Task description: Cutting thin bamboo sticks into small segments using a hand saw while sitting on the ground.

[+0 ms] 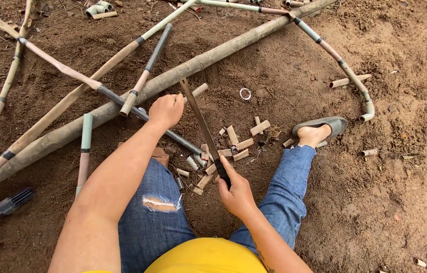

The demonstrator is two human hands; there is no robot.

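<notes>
Head view: right hand (pixel 234 191) fisted round near end of saw blade (pixel 201 121); left hand (pixel 165 109) clenched on short pipe (pixel 197 91) at blade's far end, on dirt. Risk: blade slips, nicks left fingers; bare knee (pixel 160 203) close; cut stubs (pixel 239 144) underfoot.

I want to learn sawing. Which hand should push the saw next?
Probably the right hand: it already grips the saw by its handle. The left hand is busy steadying the short pipe.
</notes>
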